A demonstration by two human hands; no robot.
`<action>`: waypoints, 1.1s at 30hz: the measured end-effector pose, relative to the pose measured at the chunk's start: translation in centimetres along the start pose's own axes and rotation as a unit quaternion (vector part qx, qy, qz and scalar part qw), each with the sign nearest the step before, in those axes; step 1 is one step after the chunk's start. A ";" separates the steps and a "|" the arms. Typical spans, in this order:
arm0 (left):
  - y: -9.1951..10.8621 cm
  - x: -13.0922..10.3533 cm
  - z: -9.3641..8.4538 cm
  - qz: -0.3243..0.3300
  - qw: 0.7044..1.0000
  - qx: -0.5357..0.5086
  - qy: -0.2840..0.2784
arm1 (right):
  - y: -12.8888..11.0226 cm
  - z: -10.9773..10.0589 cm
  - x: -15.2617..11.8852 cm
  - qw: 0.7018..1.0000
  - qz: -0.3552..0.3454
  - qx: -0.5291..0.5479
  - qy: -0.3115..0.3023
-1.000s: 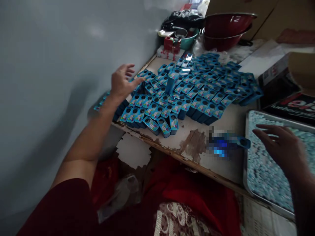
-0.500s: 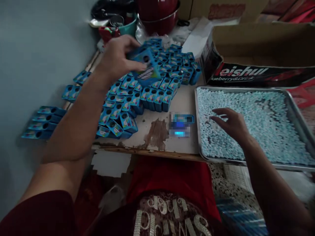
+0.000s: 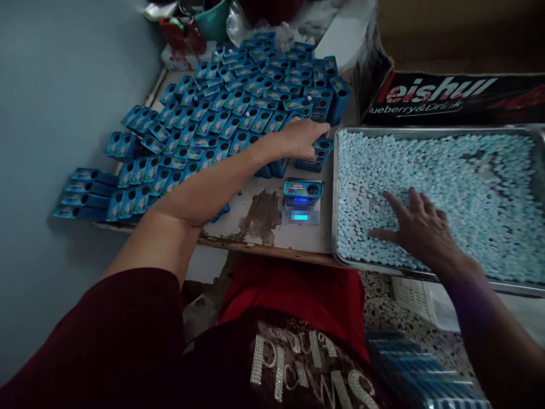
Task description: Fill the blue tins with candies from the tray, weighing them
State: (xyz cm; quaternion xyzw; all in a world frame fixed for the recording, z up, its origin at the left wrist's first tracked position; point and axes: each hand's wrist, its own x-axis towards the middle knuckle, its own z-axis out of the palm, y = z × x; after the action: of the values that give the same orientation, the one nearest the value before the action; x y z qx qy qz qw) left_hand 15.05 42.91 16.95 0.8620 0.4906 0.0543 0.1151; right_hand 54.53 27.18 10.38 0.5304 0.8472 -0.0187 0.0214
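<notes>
My left hand (image 3: 300,138) reaches across the pile, its fingers closed round the top of a small blue candy box (image 3: 311,162) near the tray's left edge. The pile of blue boxes (image 3: 221,113), many with a dark round spot on top, covers the table's left side. In front stands another blue box (image 3: 302,188) on a small scale (image 3: 300,217) with a lit display, partly blurred out. My right hand (image 3: 421,224) is open, fingers spread over the pale blue candies (image 3: 374,170) in the metal tray (image 3: 336,199). Whether its fingertips touch them I cannot tell.
A black-and-red cardboard carton (image 3: 451,99) stands behind the tray. A red tape dispenser (image 3: 181,35) and a teal bowl (image 3: 213,20) are at the back left. The table's front edge (image 3: 264,248) is worn wood. Blue wrapped packs (image 3: 426,369) lie below, at right.
My left hand has come from over the pile to its right edge near the tray, with a blue box in its fingers. My right hand's fingers have spread wider. The view has shifted.
</notes>
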 end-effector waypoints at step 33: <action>1.6 -26.8 -0.3 -0.036 0.985 -0.092 0.144 | -13.3 -13.8 13.3 0.954 -0.141 0.255 -0.068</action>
State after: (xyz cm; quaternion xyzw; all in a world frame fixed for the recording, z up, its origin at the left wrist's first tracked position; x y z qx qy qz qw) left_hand 2.55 19.21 18.16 0.8129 0.5254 0.2188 0.1236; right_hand 36.51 34.00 23.53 0.3906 0.8770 -0.2731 -0.0602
